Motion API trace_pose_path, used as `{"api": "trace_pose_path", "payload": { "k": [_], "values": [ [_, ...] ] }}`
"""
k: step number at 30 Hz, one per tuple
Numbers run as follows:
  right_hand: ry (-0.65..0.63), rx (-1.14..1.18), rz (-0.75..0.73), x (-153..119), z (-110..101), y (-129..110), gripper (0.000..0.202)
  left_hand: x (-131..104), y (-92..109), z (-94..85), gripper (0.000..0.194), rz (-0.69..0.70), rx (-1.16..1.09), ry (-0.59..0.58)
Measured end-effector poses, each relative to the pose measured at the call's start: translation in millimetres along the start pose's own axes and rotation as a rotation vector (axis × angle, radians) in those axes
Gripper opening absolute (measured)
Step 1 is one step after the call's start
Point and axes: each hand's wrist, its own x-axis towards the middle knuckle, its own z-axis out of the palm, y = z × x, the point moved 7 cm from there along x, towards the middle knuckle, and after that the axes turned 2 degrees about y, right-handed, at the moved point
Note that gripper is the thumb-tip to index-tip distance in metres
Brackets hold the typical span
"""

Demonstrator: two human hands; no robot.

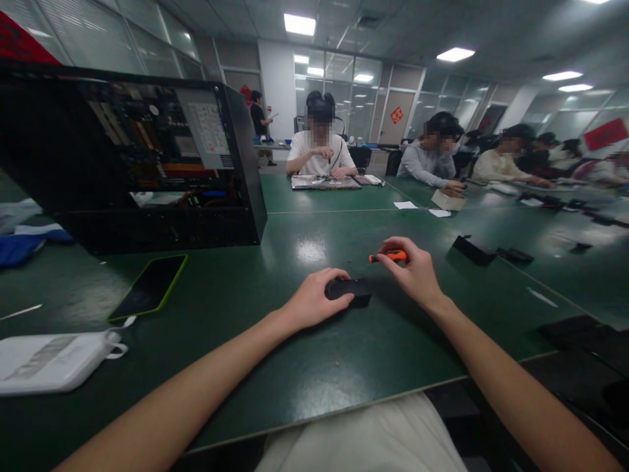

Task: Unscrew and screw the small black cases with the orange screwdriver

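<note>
My left hand [317, 298] is closed around a small black box-shaped part [361, 293] resting on the green tabletop. Its thumb lies along the near side and its fingers curl over the far side. A little to the right and above the table, my right hand [413, 269] pinches an orange-and-black screwdriver [396, 255] between thumb and fingers. The screwdriver lies roughly level, its orange end pointing left, and no shaft can be made out. The tool and the black part are apart.
An opened black computer case [240, 164] stands at the left. Before it lie a phone [150, 288] with a green edge and a white power bank [59, 360]. Black parts [474, 250] lie to the right. Across the green table [295, 354] a person [322, 141] works.
</note>
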Motion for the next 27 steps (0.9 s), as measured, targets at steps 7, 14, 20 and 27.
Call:
{"api": "trace_pose_path", "payload": {
  "k": [7,14,20,27],
  "values": [
    [0.153,0.051,-0.091,15,-19,-23,0.031,-2,10,1.1,0.032,0.021,0.014,-0.031],
    [0.372,0.158,-0.399,55,-66,-96,0.037,-6,17,5.8,0.032,0.035,0.073,-0.029],
    [-0.5,0.101,0.074,66,0,-49,0.053,-8,20,5.2,0.033,0.049,0.077,-0.041],
    [-0.944,0.008,0.292,38,37,17,0.07,-15,30,1.7,0.036,0.126,0.202,-0.101]
  ]
}}
